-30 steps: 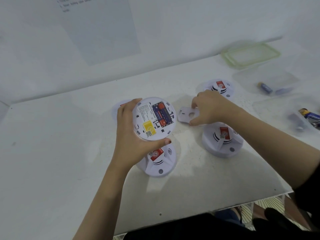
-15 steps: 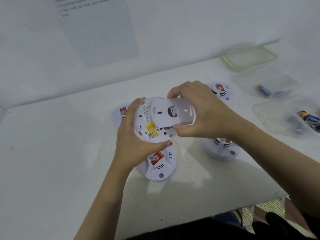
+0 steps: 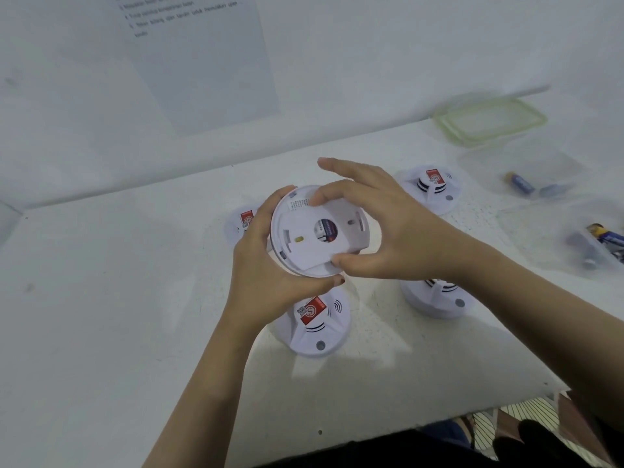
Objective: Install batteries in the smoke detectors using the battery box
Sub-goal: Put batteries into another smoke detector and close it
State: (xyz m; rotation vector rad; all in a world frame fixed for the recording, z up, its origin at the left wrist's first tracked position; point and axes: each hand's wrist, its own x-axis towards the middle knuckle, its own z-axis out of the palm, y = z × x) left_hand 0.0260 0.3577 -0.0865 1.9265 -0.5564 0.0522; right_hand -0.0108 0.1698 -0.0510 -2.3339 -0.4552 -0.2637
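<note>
My left hand (image 3: pixel 266 282) grips a white round smoke detector (image 3: pixel 287 261) from its left side, its back facing me. A white back cover plate (image 3: pixel 324 251) lies over that back, and a battery shows through its round hole. My right hand (image 3: pixel 388 231) pinches the plate between thumb and fingers. Several more smoke detectors sit face up on the white table (image 3: pixel 135 332): one below my hands (image 3: pixel 314 325), one under my right wrist (image 3: pixel 439 298), one at the back right (image 3: pixel 432 187), one behind my left hand (image 3: pixel 241 221). A clear battery box (image 3: pixel 574 238) with batteries sits at the right.
A second clear box (image 3: pixel 520 173) holding a battery or two lies behind the first, with green-rimmed lids (image 3: pixel 489 119) at the far right by the wall. A printed sheet (image 3: pixel 202 55) hangs on the wall. The table's front edge runs at lower right.
My right hand picked the cover plate off the table, brought it to the held detector and set it over the battery compartment, which was exposed a second ago.
</note>
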